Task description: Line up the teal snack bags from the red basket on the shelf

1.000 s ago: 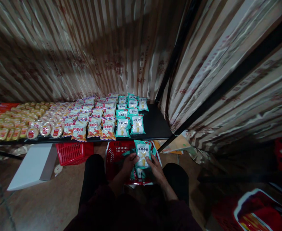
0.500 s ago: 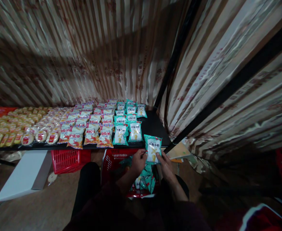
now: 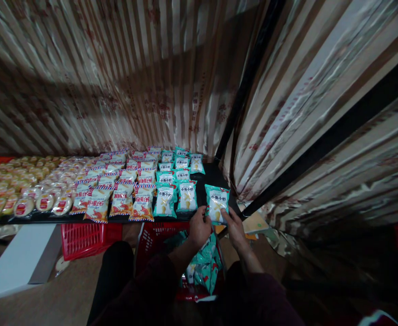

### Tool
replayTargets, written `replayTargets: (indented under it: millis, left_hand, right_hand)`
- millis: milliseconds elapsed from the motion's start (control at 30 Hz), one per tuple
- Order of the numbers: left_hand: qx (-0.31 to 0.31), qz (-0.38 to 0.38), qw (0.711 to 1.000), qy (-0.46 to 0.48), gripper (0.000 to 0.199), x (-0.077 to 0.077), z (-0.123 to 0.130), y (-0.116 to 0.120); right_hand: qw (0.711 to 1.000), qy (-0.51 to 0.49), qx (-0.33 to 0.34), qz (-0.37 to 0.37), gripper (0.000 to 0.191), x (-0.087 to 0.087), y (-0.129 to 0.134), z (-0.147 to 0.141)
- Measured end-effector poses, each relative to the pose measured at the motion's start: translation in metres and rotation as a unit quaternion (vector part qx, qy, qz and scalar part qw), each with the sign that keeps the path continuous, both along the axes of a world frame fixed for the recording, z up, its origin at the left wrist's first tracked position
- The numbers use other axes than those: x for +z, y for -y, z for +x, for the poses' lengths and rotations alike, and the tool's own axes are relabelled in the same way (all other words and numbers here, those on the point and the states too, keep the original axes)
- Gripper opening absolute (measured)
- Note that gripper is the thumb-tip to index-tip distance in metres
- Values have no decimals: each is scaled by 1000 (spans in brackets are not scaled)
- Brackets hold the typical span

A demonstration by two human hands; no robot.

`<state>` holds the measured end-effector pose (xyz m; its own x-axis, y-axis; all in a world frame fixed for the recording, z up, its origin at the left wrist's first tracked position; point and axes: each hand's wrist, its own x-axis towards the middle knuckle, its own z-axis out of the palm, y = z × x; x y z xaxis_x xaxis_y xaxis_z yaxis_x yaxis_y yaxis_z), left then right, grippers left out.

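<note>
The left hand [image 3: 199, 230] and right hand [image 3: 235, 230] pinch the snack bag [image 3: 217, 203] by its lower sides, between and just ahead of them, where a light, even grip should avoid crushing it or knocking the neighbouring bags [image 3: 187, 198] beyond the left hand on the shelf [image 3: 213, 175].

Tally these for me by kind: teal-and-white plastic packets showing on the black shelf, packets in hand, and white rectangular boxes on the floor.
Teal-and-white plastic packets showing on the black shelf: 9
Teal-and-white packet between left hand and right hand: 1
White rectangular box on the floor: 1
Total: 11
</note>
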<state>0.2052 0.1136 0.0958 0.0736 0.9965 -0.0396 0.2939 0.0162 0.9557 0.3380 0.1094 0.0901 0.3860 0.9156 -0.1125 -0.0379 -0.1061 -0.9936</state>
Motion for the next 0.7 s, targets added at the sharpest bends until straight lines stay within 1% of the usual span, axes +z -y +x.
replayTargets:
  millis: [167, 333, 467, 700]
  left_hand:
    - [13, -7, 999, -52, 47, 10, 10, -12]
    - [25, 2, 997, -74, 53, 19, 19, -22]
    - [19, 22, 997, -73, 55, 21, 26, -33]
    - [33, 17, 996, -79, 57, 21, 38, -56]
  right_hand:
    - [1000, -4, 5, 10, 62, 2, -20, 4]
    - [999, -3, 16, 32, 61, 0, -44, 12]
    - [999, -1, 25, 37, 61, -4, -64, 17]
    - [999, 3, 39, 31, 58, -11, -95, 18]
